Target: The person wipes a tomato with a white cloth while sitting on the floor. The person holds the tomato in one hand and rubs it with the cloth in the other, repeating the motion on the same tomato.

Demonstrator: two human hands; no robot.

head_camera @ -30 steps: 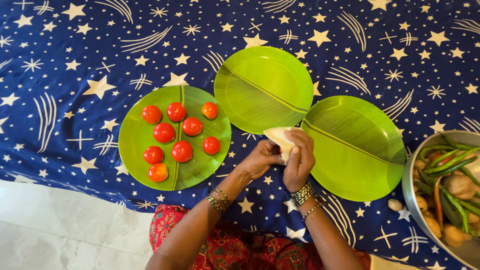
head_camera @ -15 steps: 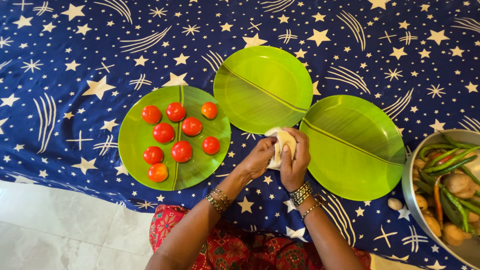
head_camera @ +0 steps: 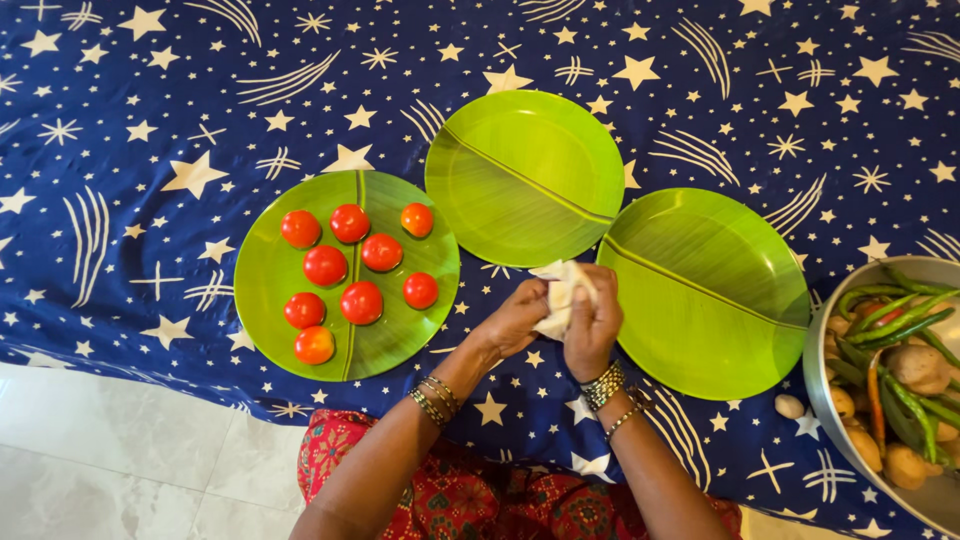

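Note:
My left hand point(head_camera: 515, 318) and my right hand point(head_camera: 594, 320) are pressed together over the star-patterned blue cloth, both gripping a small pale cream cloth point(head_camera: 558, 295) crumpled between them. The hands sit in the gap between three round green leaf-patterned plates. The left plate point(head_camera: 268, 275) carries several red tomatoes point(head_camera: 361, 301). The middle plate point(head_camera: 525, 175) and the right plate point(head_camera: 705, 295) hold nothing. Bangles circle both wrists.
A steel bowl point(head_camera: 822, 385) at the right edge holds green chillies point(head_camera: 895, 320), potatoes point(head_camera: 918, 366) and other vegetables. One small pale piece point(head_camera: 790, 406) lies on the cloth beside it. Tiled floor point(head_camera: 120, 455) shows at the lower left, beyond the table's near edge.
The pale cloth, held up and partly spread a second ago, is now bunched tighter between my hands. My right hand has closed over it; the hands stay in the same spot.

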